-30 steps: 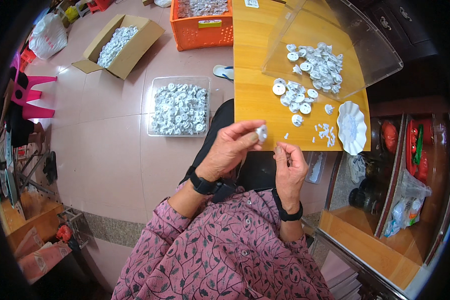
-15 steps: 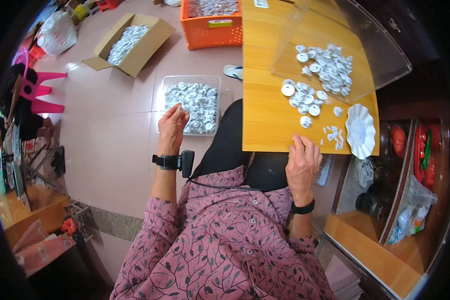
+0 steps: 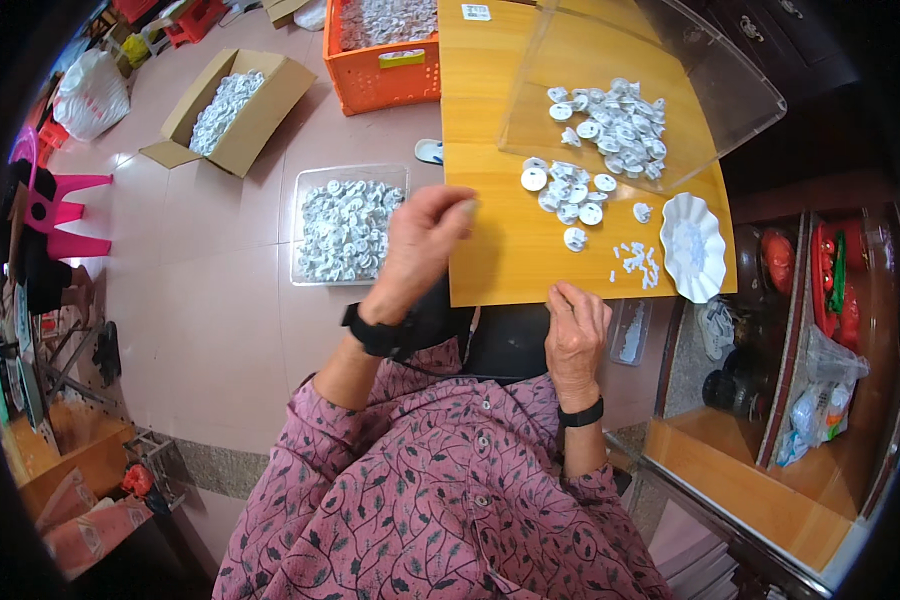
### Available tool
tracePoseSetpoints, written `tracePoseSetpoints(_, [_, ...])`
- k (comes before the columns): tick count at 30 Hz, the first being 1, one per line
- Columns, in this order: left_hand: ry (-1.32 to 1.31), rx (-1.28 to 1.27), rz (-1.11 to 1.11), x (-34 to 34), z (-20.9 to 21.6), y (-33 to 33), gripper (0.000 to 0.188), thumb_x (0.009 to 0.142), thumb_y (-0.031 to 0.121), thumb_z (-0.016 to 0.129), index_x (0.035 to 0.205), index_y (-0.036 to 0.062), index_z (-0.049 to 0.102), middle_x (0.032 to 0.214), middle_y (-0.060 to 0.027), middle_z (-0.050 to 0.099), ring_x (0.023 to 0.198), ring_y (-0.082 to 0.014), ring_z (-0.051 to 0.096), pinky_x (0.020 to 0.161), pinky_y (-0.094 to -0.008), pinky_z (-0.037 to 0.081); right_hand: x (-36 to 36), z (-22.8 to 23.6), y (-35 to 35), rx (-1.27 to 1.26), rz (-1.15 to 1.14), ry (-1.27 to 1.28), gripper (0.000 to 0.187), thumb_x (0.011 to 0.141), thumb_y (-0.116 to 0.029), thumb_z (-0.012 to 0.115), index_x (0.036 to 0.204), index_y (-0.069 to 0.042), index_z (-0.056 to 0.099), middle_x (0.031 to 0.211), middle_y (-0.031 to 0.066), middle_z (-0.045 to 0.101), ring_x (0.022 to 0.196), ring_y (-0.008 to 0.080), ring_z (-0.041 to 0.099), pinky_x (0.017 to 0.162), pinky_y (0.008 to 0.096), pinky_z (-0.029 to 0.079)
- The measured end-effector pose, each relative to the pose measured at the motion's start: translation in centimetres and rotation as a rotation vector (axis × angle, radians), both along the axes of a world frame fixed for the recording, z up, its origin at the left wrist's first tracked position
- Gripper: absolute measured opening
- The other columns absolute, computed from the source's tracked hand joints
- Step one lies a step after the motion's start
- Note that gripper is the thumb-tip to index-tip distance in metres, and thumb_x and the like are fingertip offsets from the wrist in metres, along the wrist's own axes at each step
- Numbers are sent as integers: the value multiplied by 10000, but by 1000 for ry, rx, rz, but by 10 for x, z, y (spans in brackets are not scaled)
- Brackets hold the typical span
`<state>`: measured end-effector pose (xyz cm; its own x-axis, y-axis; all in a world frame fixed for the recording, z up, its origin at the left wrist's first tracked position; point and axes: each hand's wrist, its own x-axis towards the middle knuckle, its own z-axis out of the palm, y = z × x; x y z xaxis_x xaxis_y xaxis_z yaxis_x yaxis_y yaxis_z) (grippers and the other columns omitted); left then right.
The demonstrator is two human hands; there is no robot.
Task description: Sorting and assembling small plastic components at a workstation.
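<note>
My left hand [image 3: 422, 240] is raised at the left edge of the wooden tabletop [image 3: 490, 270], its fingers bent in and thumb close to them; whatever they may hold is hidden. At the table's front edge my right hand [image 3: 576, 335] has its fingertips pinched together, and what is between them is too small to make out. Beyond it lie a loose group of round white plastic parts [image 3: 568, 190] with prongs and a larger pile [image 3: 625, 125]. Small white pins [image 3: 638, 263] are scattered right of my right hand, beside a fluted white dish [image 3: 692, 250] holding more small pieces.
Left of the table, a clear bin [image 3: 350, 230] full of white parts sits on the floor. Behind are a cardboard box [image 3: 260, 115] and an orange crate [image 3: 385, 75], both filled. A clear plastic tub [image 3: 740, 130] lies tipped on the table; a shelf [image 3: 770, 500] stands right.
My left hand has moved right, from over the clear bin to the table's left edge. My right hand stays by the front edge, its fingers drawn closer together. The view has shifted slightly.
</note>
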<state>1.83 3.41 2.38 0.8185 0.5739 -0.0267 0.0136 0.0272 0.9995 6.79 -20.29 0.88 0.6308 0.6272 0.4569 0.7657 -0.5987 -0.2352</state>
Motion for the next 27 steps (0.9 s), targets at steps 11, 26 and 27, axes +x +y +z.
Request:
tracePoseSetpoints(11, [-154, 792, -299, 74, -7, -87, 223, 773, 11, 659, 995, 0, 672, 971, -176, 633, 894, -366, 597, 782, -409, 500, 0, -7, -7, 80, -38, 11, 134, 804, 2, 666, 937, -11, 660, 977, 111, 616, 956, 292, 593, 811, 400, 467])
tracePoseSetpoints(26, [-170, 687, -296, 51, -17, -74, 256, 797, 25, 666, 1049, 3, 629, 892, -162, 582, 832, -336, 592, 725, -400, 497, -5, 3, -12, 652, -279, 697, 87, 917, -48, 654, 979, 14, 656, 870, 39, 637, 806, 104, 599, 708, 258, 496])
tracePoseSetpoints(27, [-158, 588, -307, 47, -16, -72, 271, 820, 31, 668, 1088, 6, 637, 883, -149, 584, 786, -302, 602, 695, -371, 500, -6, 7, -11, 725, -275, 771, 95, 926, -51, 646, 989, 19, 651, 885, 36, 641, 816, 94, 594, 715, 244, 495])
